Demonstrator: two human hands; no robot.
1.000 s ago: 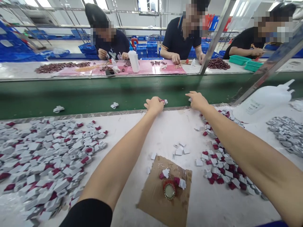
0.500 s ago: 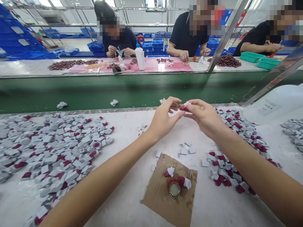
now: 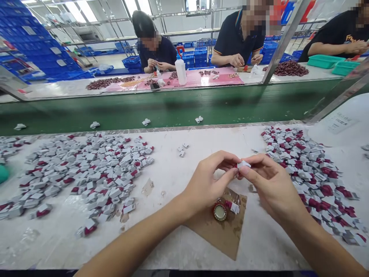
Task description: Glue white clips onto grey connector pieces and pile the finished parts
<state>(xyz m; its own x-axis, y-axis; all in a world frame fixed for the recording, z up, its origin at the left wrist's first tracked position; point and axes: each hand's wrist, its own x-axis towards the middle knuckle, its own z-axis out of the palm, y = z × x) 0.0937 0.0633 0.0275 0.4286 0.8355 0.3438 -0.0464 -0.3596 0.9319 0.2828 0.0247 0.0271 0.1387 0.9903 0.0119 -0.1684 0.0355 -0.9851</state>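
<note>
Holding one small white-and-maroon piece (image 3: pixel 243 165) between the fingertips of both hands, above the far edge of a single cardboard sheet (image 3: pixel 227 240). Left hand (image 3: pixel 208 181) closed in a pinch at the maroon end; right hand (image 3: pixel 272 184) pinching the white part, thumb on the near face. Below, on the cardboard, one round red-rimmed cap (image 3: pixel 220 212) and, just beside it to the right, one visible loose piece (image 3: pixel 233 207), also white and maroon.

On the white counter (image 3: pixel 161 238), two large piles too dense to count: left pile (image 3: pixel 95 165) and right pile (image 3: pixel 314 173), both of white and maroon pieces. Between them, a group of three small white parts (image 3: pixel 182 150). Beyond the right pile, one large white container (image 3: pixel 343 119), partly cut off by the view.

Along the green belt (image 3: pixel 173 104), four separate clusters of white parts (image 3: pixel 146 122), spaced well apart. Across the belt, three people (image 3: pixel 157 50) at work, one upright squeeze bottle (image 3: pixel 181 71) with a blue top, one phone (image 3: pixel 155 87) lying near it, and two green trays (image 3: pixel 325 61) side by side at the right.
</note>
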